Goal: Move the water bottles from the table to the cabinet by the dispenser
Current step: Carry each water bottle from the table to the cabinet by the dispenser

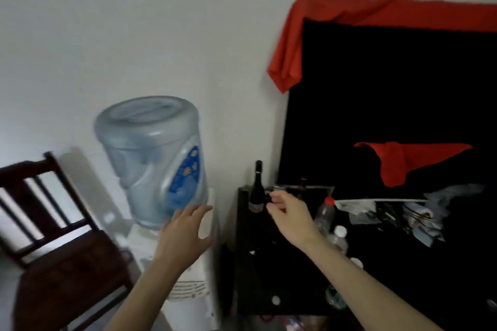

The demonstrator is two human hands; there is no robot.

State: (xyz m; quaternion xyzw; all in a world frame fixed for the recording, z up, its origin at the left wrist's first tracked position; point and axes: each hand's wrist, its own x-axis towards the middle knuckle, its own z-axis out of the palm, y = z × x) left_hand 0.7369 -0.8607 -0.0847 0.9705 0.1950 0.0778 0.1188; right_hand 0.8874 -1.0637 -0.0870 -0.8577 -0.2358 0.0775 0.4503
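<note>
On the black cabinet point(258, 263) beside the white water dispenser point(195, 301) stand clear plastic water bottles: one with a red cap point(324, 213), one with a white cap point(340, 234), and more white caps nearer me point(356, 262). My right hand point(289, 215) hovers over the cabinet's back left corner, fingers loosely curled, close to a dark glass bottle point(257, 185); I see nothing held in it. In front of the dispenser's blue jug point(153, 158), my left hand point(185, 231) is spread and holds nothing.
A dark wooden chair point(53, 263) stands left of the dispenser. Behind the cabinet a black screen point(390, 88) draped with red cloth point(349, 12) leans on the wall. Crumpled bags and clutter point(419, 215) lie at the cabinet's right.
</note>
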